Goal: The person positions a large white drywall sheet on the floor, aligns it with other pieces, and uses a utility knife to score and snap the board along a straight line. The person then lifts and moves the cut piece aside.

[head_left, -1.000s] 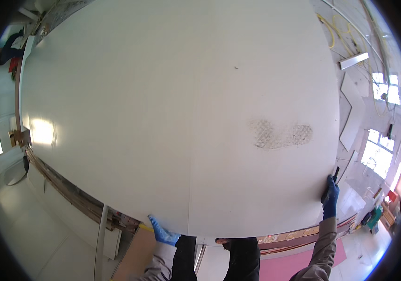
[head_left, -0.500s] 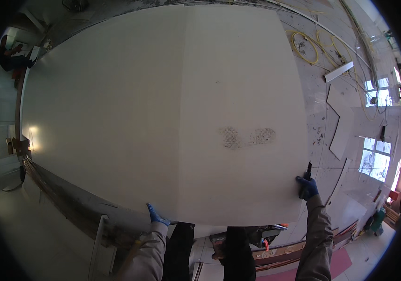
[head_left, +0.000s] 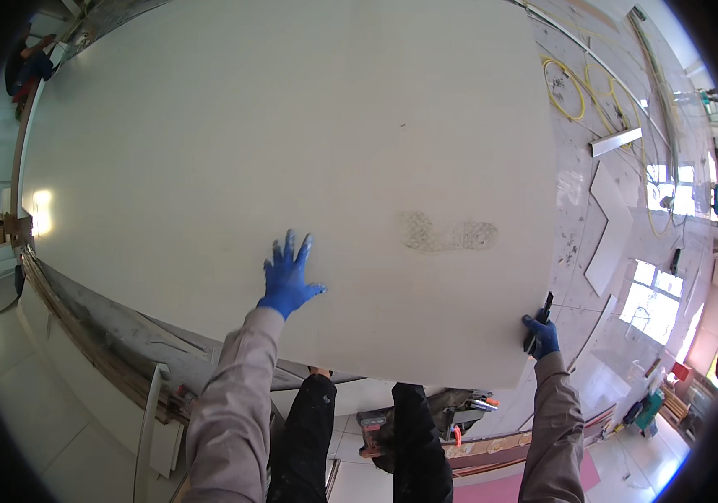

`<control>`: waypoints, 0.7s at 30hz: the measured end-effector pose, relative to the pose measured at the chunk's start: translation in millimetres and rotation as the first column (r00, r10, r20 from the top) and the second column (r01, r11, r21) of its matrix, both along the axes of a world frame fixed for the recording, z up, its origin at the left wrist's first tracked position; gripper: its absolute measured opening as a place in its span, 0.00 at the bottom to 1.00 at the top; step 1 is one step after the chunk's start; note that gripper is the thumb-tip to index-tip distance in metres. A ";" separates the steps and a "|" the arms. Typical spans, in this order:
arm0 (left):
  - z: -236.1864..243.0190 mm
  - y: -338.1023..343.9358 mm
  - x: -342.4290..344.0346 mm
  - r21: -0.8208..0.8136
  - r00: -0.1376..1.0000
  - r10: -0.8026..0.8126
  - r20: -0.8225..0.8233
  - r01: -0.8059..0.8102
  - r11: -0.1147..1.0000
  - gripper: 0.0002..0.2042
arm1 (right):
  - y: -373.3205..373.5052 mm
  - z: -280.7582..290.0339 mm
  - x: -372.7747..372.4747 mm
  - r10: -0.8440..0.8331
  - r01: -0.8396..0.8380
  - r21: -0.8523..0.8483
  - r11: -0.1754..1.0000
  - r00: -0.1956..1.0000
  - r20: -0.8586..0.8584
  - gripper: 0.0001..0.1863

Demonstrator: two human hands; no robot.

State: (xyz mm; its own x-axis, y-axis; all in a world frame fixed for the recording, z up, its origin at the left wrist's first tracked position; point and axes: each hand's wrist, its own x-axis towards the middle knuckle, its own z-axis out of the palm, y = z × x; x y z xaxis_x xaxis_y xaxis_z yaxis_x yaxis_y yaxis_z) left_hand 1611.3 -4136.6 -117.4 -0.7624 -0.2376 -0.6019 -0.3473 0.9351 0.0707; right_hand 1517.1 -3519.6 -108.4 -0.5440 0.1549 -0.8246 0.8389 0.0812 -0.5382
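Observation:
A large off-white board (head_left: 208,151) fills most of the view in front of me, with a grey shoe print on its right half. My left hand (head_left: 288,281), in a blue glove, lies on the board with fingers spread. It holds nothing. At the board's right edge, my right hand (head_left: 543,337), also gloved in blue, is closed around a slim black tool that looks like a utility knife (head_left: 548,306). The tool points up and away from me. The right-hand fingers are partly hidden, and I cannot tell whether they also grip the board's edge.
Yellow hose (head_left: 573,101) coils on the tiled floor at the far right, near a white metal profile (head_left: 616,142) and an angular board offcut (head_left: 609,226). Power tools (head_left: 460,411) lie by my legs. Long strips (head_left: 99,344) run along the left. Another person (head_left: 30,63) is at far left.
My left hand has moved from the board's near edge up onto its surface, fingers spread. My right hand stays at the right edge with the black tool. The view has shifted slightly.

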 end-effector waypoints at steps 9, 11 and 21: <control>-17.4 -12.0 -62.0 0.127 0.963 -0.053 0.264 0.020 0.992 0.60 | -143.2 227.9 50.5 0.130 -0.047 0.363 0.931 0.970 -0.207 0.08; -16.6 -23.3 -65.7 0.174 0.969 -0.041 0.242 -0.002 0.985 0.58 | -191.1 273.5 65.1 0.076 -0.026 0.352 0.936 0.989 -0.130 0.08; 64.7 164.2 218.9 0.799 0.713 0.495 0.497 -0.598 0.060 0.51 | -226.7 339.0 50.7 0.211 -0.116 0.388 0.915 0.954 -0.212 0.05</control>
